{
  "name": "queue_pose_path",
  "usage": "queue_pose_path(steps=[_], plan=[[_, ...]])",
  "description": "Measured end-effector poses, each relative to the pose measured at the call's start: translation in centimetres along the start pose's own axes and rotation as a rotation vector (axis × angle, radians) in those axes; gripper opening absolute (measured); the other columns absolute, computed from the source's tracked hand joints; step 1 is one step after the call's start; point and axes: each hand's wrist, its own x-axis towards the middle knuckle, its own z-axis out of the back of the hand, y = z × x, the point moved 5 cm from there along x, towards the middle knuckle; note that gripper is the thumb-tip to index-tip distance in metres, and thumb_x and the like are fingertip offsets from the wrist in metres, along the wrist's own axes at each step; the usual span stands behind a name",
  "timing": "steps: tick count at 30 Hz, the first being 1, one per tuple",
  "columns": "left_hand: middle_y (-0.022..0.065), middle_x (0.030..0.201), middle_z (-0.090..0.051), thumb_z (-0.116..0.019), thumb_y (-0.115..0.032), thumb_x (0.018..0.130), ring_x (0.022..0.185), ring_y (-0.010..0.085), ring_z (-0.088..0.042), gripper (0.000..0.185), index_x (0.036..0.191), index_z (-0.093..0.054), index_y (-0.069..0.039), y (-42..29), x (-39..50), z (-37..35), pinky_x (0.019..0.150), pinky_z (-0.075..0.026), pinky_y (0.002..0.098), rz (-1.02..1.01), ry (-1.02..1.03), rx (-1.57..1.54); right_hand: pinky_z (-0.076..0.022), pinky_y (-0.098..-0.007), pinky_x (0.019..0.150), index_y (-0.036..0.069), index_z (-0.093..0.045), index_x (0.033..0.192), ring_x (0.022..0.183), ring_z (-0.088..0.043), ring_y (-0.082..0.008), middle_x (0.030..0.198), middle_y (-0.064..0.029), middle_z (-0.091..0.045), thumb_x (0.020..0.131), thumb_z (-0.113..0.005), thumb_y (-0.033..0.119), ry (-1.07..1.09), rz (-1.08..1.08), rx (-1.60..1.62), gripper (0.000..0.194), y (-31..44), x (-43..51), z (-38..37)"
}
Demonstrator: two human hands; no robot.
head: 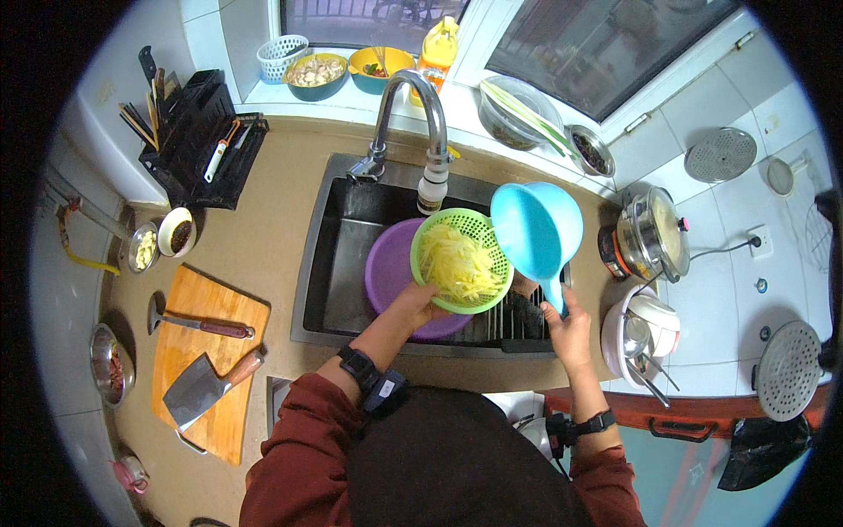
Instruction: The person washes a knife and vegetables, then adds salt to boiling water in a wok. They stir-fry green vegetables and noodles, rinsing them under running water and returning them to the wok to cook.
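My left hand [419,305] holds the lower left rim of a green plastic colander [463,309], which is filled with pale yellow vegetable strips [458,260]. In my right hand [568,327] is the handle of a light blue plastic water ladle [533,230], tilted beside the colander's right edge. Beneath the colander, a purple plastic basin [383,270] sits in the dark sink [342,263]. The curved chrome faucet [435,125] rises behind, its white nozzle just above the colander's upper left edge. Part of the purple basin is hidden by the colander and my left arm.
A wooden cutting board [220,300] at left carries a cleaver [194,392] and a spatula-like utensil [207,326]. A black knife rack [197,158] stands behind. On the right are a steel pot [649,234] and a basin of utensils [612,332]. Bowls and a yellow bottle [439,49] line the windowsill.
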Motion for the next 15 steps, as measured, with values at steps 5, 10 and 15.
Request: queue_pose_path(steps=[5,10,15], plan=[[0.0156,0.114,-0.050,-0.042,-0.001,0.082,0.099,0.0296,-0.055,0.040,0.121,-0.036,-0.003,-0.3,-1.1,0.3,0.077,-0.051,0.0451,0.004,-0.055,-0.010,-0.0416,-0.0283,0.059,0.003,-0.055,0.106,0.065,-0.053,-0.0152,0.075,-0.0095,-0.058,0.078,-0.063,0.011,0.165,-0.263,0.224,0.031,-3.1,-0.1,-1.9],[0.0158,0.115,-0.049,-0.043,-0.001,0.082,0.098,0.0310,-0.055,0.040,0.121,-0.036,-0.003,-0.3,-1.3,2.1,0.078,-0.051,0.0448,0.060,-0.154,0.061,-0.0393,-0.0236,0.046,0.002,-0.054,0.107,0.052,-0.048,-0.0088,0.068,-0.0029,-0.054,0.078,-0.063,0.011,0.153,-0.173,0.314,0.031,-3.6,-0.4,-3.5],[0.0178,0.116,-0.046,-0.045,-0.001,0.081,0.100,0.0336,-0.052,0.040,0.120,-0.036,-0.003,0.1,0.6,5.6,0.078,-0.050,0.0476,0.112,-0.274,0.052,-0.0384,-0.0230,0.040,0.004,-0.055,0.106,0.046,-0.048,-0.0075,0.064,-0.0025,-0.053,0.081,-0.060,0.014,0.302,-0.464,0.679,0.027,-4.7,-0.6,-5.4]])
